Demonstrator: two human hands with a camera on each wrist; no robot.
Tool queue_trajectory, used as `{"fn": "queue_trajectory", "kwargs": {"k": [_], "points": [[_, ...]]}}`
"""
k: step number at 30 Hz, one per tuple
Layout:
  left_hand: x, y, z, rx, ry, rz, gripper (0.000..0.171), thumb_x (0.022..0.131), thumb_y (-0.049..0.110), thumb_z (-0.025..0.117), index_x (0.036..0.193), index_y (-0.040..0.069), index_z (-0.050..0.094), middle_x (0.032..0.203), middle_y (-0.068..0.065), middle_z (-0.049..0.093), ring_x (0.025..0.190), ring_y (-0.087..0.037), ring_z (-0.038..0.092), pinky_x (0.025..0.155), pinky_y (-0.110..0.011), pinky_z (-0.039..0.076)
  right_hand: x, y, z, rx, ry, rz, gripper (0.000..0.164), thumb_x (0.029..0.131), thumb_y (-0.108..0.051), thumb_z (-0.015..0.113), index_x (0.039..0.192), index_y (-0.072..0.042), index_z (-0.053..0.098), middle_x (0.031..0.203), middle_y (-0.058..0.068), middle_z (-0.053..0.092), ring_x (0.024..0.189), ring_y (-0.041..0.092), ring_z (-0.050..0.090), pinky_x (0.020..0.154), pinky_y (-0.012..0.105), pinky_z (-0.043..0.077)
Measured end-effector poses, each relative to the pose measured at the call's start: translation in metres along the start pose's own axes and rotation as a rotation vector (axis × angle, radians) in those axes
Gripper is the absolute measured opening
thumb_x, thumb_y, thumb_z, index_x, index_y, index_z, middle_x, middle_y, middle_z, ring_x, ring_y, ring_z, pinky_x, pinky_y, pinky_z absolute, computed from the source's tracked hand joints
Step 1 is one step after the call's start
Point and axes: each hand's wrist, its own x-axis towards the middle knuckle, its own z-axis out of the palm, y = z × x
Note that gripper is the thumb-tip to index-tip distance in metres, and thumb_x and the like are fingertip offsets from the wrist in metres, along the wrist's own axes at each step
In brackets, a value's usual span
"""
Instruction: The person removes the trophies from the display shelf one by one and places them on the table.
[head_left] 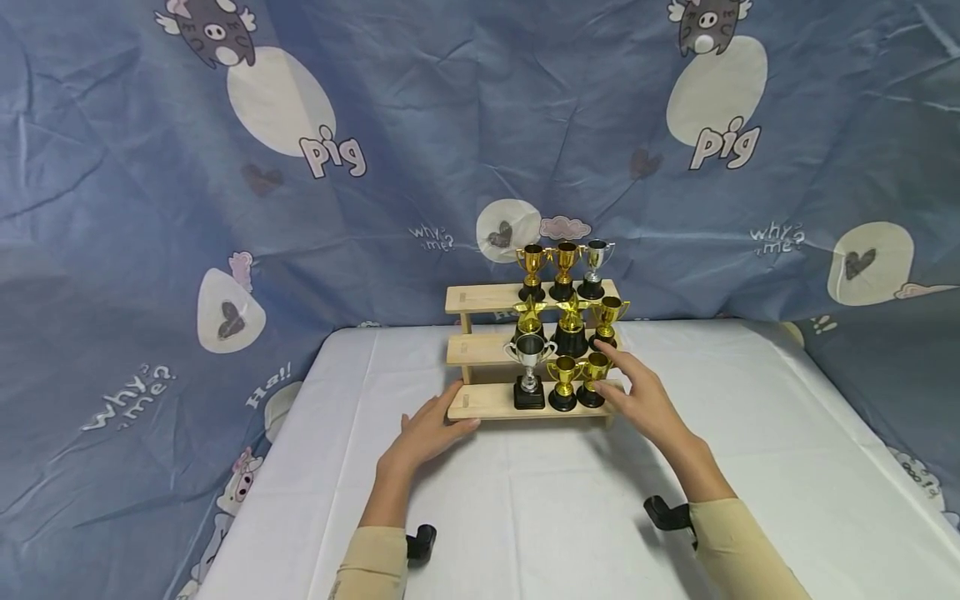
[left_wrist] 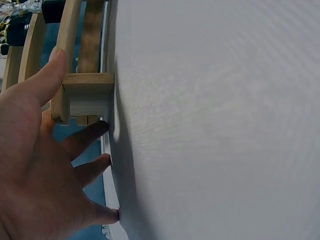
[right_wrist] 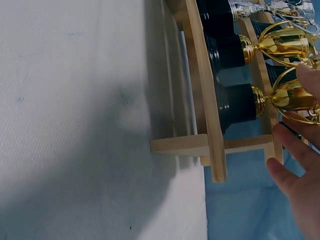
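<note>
A three-tier wooden stand [head_left: 487, 403] holds small trophies. My left hand [head_left: 429, 431] grips the left end of its lowest shelf, thumb on the front edge and index finger behind; the other fingers [left_wrist: 92, 170] are spread toward the cloth. My right hand [head_left: 648, 400] is at the right end, thumb and fingers loosely spread around the gold cup trophy [right_wrist: 292, 95] on the bottom shelf; contact is unclear. Beside that cup stand another gold cup [head_left: 566, 373] and a larger silver cup [head_left: 529, 354]. The middle shelf carries two star trophies [head_left: 572, 329] and a gold cup [head_left: 608, 312].
On the top shelf are two gold cups [head_left: 532, 260] and a silver cup [head_left: 596, 254], all toward the right. The stand rests on a white cloth-covered table [head_left: 517, 500]. Close behind it hangs a blue patterned curtain [head_left: 420, 167].
</note>
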Motion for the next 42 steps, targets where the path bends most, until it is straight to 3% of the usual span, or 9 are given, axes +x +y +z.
{"fn": "queue_trajectory", "kwargs": {"k": [7,14,24,32,38,42], "points": [[0.0001,0.0001,0.0004,0.007,-0.008,-0.009,0.089,0.085,0.069,0.061,0.158,0.033,0.026,0.158,-0.013,0.040,0.149,-0.040,0.031,0.112,-0.079,0.004,0.0020,-0.0015,0.0017,0.013,-0.006,0.032,0.062,0.094,-0.017,0.069,0.151,-0.021,0.044,0.147,0.012,0.053,0.135,0.037,0.048,0.109,0.063,0.038],[0.0000,0.0014,-0.0024,-0.002,-0.004,-0.017,0.088,0.084,0.071,0.061,0.157,0.035,0.027,0.158,-0.013,0.039,0.150,-0.039,0.029,0.113,-0.079,0.003,0.0048,0.0008,0.0022,-0.010,0.011,0.027,0.052,0.096,-0.020,0.067,0.146,-0.020,0.051,0.135,0.009,0.062,0.120,0.030,0.058,0.101,0.059,0.045],[-0.0005,-0.0006,-0.0010,-0.007,0.009,-0.009,0.083,0.084,0.070,0.062,0.155,0.039,0.031,0.156,-0.012,0.044,0.147,-0.039,0.035,0.111,-0.080,0.005,0.0062,0.0011,0.0035,0.012,0.012,0.084,0.048,0.096,-0.026,0.067,0.142,-0.022,0.055,0.145,0.010,0.056,0.134,0.037,0.050,0.107,0.064,0.039],[0.0003,0.0026,0.0046,-0.009,0.015,-0.014,0.082,0.084,0.071,0.062,0.154,0.041,0.032,0.155,-0.010,0.044,0.147,-0.039,0.036,0.111,-0.080,0.005,0.0059,0.0027,-0.0023,0.032,0.015,0.074,0.046,0.094,-0.021,0.070,0.138,-0.018,0.059,0.141,0.012,0.059,0.126,0.036,0.055,0.104,0.063,0.041],[0.0002,0.0017,0.0024,-0.011,0.041,-0.016,0.083,0.083,0.070,0.063,0.154,0.040,0.034,0.154,-0.010,0.047,0.145,-0.039,0.039,0.110,-0.081,0.007,0.0092,0.0012,-0.0024,0.052,0.016,0.069,0.045,0.094,-0.022,0.071,0.137,-0.019,0.060,0.141,0.012,0.059,0.129,0.036,0.053,0.107,0.063,0.040],[0.0000,0.0013,0.0006,-0.017,0.038,-0.011,0.082,0.083,0.069,0.064,0.154,0.039,0.033,0.154,-0.009,0.047,0.145,-0.038,0.039,0.110,-0.081,0.006,0.0097,0.0029,-0.0032,0.072,0.045,0.087,0.045,0.094,-0.020,0.070,0.138,-0.019,0.060,0.141,0.013,0.059,0.121,0.033,0.056,0.104,0.062,0.041]]}}
